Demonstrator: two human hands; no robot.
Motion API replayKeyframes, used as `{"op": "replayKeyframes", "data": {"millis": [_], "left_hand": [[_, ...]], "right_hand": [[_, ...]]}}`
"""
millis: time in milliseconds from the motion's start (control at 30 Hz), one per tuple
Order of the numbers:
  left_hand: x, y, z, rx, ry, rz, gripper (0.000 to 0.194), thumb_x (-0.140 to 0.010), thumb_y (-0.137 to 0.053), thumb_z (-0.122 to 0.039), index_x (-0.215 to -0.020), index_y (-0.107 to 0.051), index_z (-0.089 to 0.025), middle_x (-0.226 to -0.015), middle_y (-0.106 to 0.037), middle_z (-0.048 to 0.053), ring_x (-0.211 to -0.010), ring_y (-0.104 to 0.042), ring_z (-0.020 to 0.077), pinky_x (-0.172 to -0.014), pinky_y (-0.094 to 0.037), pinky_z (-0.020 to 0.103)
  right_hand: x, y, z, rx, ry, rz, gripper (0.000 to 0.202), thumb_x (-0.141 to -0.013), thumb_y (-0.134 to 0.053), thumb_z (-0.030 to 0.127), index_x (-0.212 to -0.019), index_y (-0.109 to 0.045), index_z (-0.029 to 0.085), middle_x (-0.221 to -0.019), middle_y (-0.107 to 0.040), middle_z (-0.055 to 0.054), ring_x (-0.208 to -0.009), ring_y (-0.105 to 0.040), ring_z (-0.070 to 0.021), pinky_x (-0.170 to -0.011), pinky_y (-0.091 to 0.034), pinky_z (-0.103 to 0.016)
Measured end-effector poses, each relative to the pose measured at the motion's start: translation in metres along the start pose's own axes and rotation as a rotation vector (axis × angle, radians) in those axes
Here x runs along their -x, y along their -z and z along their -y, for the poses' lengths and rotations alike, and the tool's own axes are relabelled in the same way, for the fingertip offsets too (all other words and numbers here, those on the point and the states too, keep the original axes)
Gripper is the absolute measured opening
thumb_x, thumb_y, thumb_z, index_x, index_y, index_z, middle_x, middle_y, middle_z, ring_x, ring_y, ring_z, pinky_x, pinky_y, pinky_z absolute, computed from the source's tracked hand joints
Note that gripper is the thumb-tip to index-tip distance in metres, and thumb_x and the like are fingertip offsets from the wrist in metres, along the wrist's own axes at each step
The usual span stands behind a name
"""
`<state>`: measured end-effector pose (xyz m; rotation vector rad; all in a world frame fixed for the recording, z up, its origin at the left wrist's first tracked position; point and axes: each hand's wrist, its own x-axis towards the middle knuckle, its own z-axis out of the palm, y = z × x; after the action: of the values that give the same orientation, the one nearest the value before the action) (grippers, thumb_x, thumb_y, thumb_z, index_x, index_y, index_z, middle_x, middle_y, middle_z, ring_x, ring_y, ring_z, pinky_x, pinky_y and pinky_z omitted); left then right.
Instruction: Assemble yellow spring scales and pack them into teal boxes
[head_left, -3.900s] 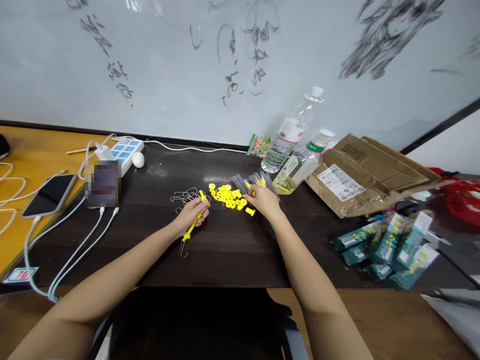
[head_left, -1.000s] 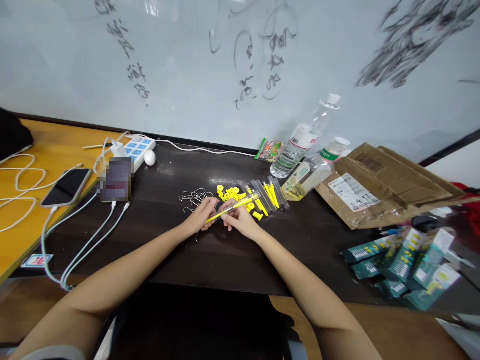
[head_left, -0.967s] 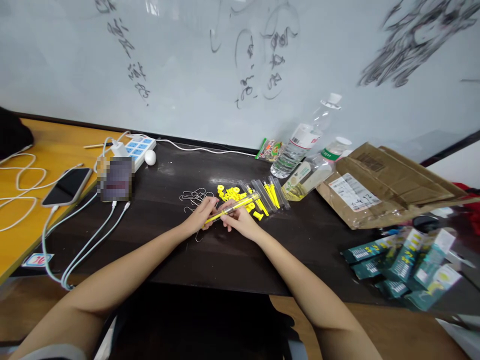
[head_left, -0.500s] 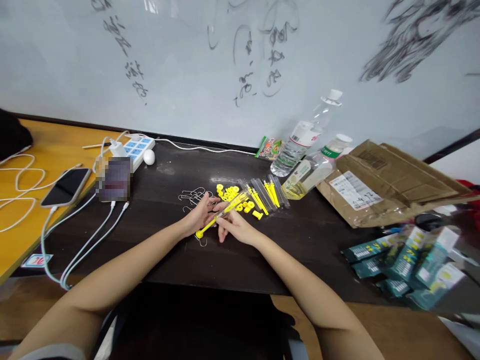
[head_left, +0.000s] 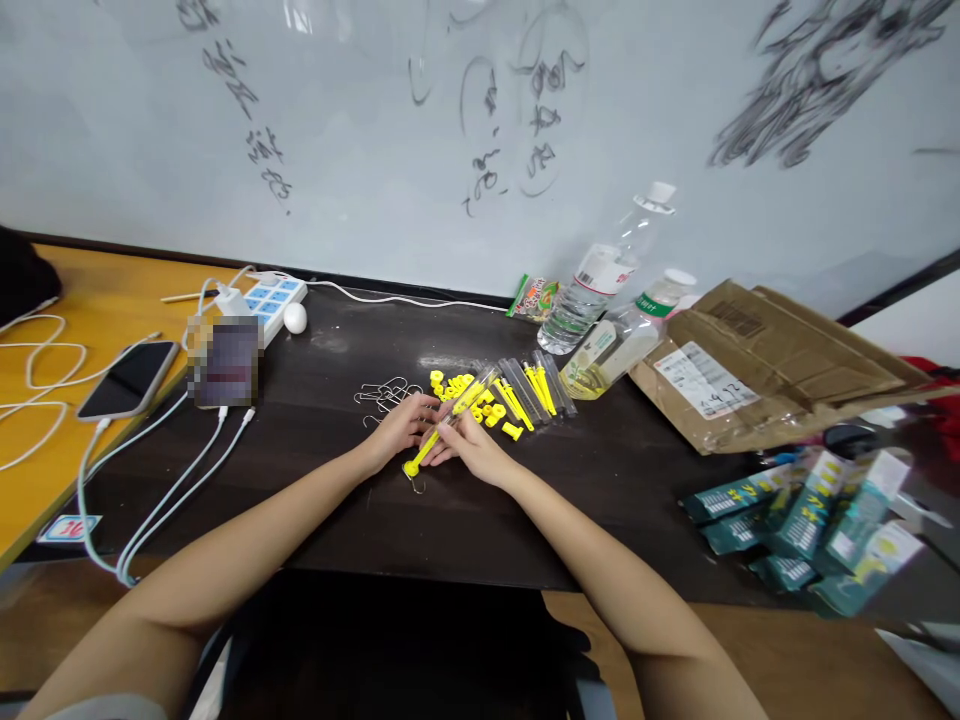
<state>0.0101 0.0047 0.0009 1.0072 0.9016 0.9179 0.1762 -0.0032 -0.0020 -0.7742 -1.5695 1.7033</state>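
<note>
A spring scale, a clear tube with a yellow rod and a metal hook at its lower end, lies slantwise between my hands. My left hand has its fingers closed around the tube from the left. From the other side, my right hand grips the same scale, thumb on top. Metal hooks lie just beyond my left hand. Small yellow plastic parts are heaped behind the scale, partly covered by it. To their right, several clear tubes and yellow rods lie side by side.
Two bottles, one of water and one of yellowish drink, stand near the whiteboard beside a snack packet. A cardboard box and green boxes occupy the right. Phones, cables and a power strip are left.
My left fingers have closed in around the scale. Its lower end with the hook has shifted slightly right and up, and my hands are closer together.
</note>
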Motion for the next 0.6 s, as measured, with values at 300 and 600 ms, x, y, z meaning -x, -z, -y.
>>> {"op": "replayKeyframes", "data": {"millis": [300, 600], "left_hand": [[0.002, 0.001, 0.005, -0.186, -0.022, 0.184, 0.043, -0.077, -0.068, -0.046, -0.1, -0.049, -0.016, -0.077, -0.065, 0.001, -0.067, -0.065, 0.0126, -0.068, -0.052, 0.029], [0.005, -0.004, 0.002, -0.133, 0.022, 0.163, 0.049, -0.07, -0.076, -0.038, -0.103, -0.046, -0.018, -0.073, -0.065, -0.001, -0.07, -0.065, 0.0122, -0.068, -0.053, 0.027]], "right_hand": [[-0.006, 0.034, 0.022, -0.047, 0.18, -0.391, 0.041, -0.083, -0.056, 0.055, -0.099, -0.031, 0.027, -0.074, -0.063, 0.005, -0.056, -0.067, -0.0124, -0.052, -0.057, -0.025], [0.001, 0.011, 0.021, 0.137, 0.348, -0.399, 0.033, -0.086, -0.056, 0.046, -0.104, -0.039, 0.024, -0.083, -0.06, 0.001, -0.077, -0.066, -0.0143, -0.063, -0.06, -0.028]]}}
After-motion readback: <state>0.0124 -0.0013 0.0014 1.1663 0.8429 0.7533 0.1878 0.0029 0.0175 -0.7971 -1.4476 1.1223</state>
